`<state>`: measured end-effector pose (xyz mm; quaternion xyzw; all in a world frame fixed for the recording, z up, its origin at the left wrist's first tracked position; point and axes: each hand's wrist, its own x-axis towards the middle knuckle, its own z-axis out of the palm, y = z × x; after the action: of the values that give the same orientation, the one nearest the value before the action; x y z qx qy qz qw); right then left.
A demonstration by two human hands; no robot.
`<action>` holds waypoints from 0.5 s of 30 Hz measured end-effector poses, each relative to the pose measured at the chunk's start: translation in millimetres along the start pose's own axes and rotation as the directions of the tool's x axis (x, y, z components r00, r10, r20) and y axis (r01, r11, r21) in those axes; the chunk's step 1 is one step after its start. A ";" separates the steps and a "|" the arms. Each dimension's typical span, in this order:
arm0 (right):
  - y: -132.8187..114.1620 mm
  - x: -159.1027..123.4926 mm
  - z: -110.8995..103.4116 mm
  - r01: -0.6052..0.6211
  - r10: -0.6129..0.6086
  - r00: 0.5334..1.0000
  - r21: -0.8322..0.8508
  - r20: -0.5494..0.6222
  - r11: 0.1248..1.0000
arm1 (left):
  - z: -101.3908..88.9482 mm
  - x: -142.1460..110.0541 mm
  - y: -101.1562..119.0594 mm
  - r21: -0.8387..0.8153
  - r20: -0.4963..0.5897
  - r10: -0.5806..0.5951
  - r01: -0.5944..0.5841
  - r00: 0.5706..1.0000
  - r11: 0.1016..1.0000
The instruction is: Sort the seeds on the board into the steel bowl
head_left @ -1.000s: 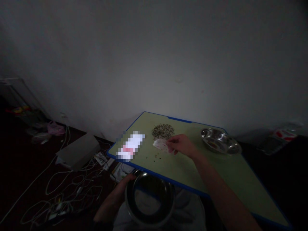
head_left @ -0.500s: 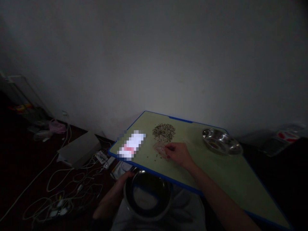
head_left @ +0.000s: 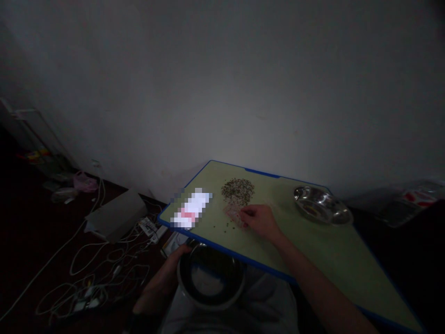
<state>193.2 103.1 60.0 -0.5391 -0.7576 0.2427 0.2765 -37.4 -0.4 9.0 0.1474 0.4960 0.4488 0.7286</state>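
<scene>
My right hand (head_left: 259, 221) is closed in a pinch over the pale green board-like table (head_left: 299, 250). At its fingertips is a thin see-through plastic piece (head_left: 232, 212) with reddish marks; its exact kind is unclear. Just beyond it lies a loose pile of small dark seeds (head_left: 238, 189), and a few single seeds (head_left: 227, 227) sit nearer the front edge. Below that edge, my left hand (head_left: 179, 256) grips the left rim of a round metal bowl (head_left: 212, 304) over my lap. Its fingers are partly hidden in the dim light.
A shiny steel basin (head_left: 321, 206) stands at the table's right. On the left rests a phone (head_left: 191, 211) with a blurred bright screen. Tangled cables (head_left: 90, 278) and a grey box (head_left: 116, 213) are on the floor at left. A wall (head_left: 243, 93) rises behind.
My right hand and the plastic piece have hardly moved on the table. The bowl in my left hand sits slightly further left and higher. The whole view has shifted a little.
</scene>
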 end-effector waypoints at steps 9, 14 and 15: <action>-2.3 -0.2 0.4 -0.005 0.005 1.000 -0.030 0.007 1.000 | 5.6 -2.3 1.0 0.032 -0.042 -0.015 0.017 0.999 0.999; -1.8 -0.3 -0.1 -0.005 0.004 1.000 -0.052 -0.013 0.999 | 4.1 -0.6 -0.9 0.033 -0.043 -0.028 0.029 0.999 0.999; -1.7 -0.3 -0.3 -0.001 0.000 1.000 -0.049 -0.013 0.999 | 4.0 -1.2 -1.2 0.033 -0.042 -0.023 0.024 0.999 0.999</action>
<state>192.4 102.3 61.3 -0.5475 -0.7614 0.2204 0.2681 -33.5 -1.1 10.8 0.1441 0.5202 0.4349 0.7208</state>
